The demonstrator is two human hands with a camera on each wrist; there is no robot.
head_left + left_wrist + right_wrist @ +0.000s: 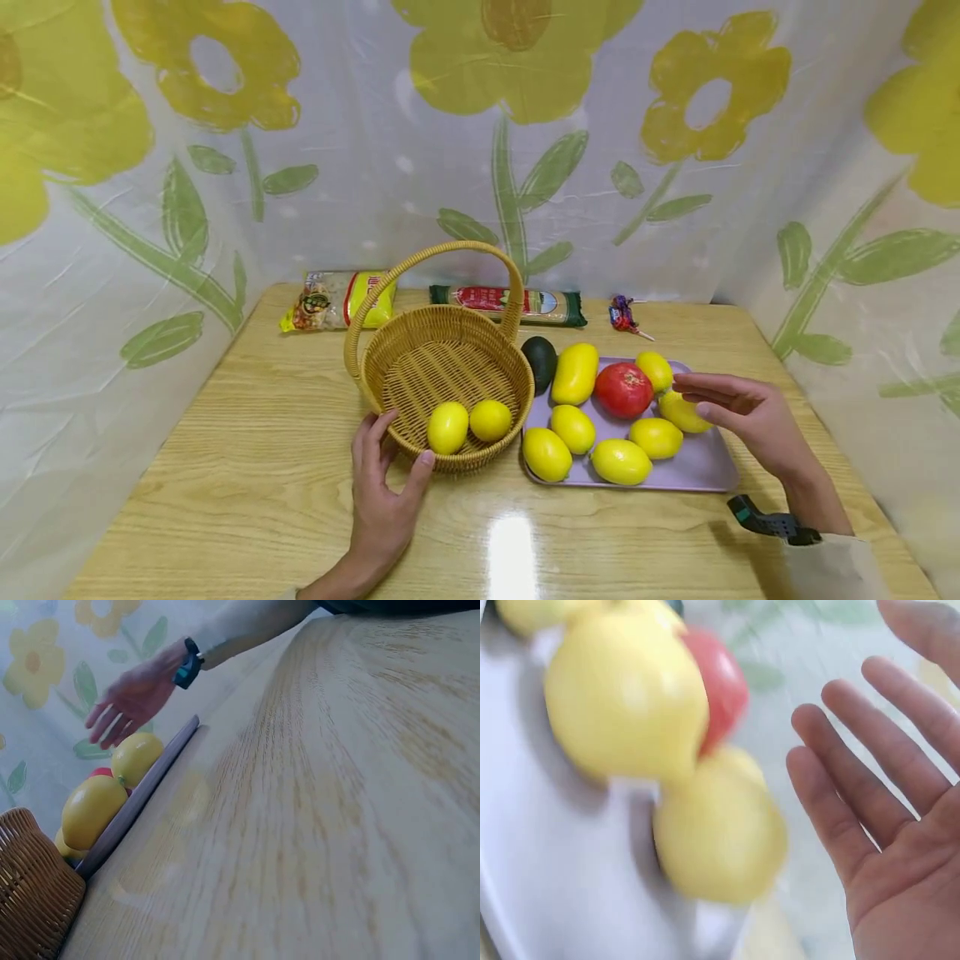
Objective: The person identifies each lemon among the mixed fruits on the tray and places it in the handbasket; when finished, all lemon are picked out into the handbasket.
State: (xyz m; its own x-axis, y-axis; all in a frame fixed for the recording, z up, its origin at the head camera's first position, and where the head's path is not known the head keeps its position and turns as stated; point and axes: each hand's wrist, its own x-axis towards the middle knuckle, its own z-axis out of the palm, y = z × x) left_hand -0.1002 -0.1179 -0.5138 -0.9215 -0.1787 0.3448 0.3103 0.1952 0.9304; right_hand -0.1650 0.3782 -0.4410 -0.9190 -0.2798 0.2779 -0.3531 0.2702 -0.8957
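Note:
My left hand (386,500) touches the near left rim of the wicker basket (447,321), thumb and forefinger spread along it. Two lemons (447,427) lie inside the basket at its near side. Over the right side of the lilac tray (705,471), my right hand (757,421) hovers with extended fingers beside a lemon (684,412), holding nothing. In the right wrist view its palm (907,900) faces the camera, apart from the blurred lemons (626,697). A red pomegranate (624,390), an oblong yellow fruit (575,374) and several more lemons (621,462) lie on the tray.
A dark green avocado-like fruit (539,364) sits between basket and tray. Along the back lie a yellow-and-clear food bag (341,300), a long green-ended packet (510,305) and wrapped lollipops (624,317). The basket's tall handle (442,248) arches above it. Flowered cloth surrounds the wooden table (247,467).

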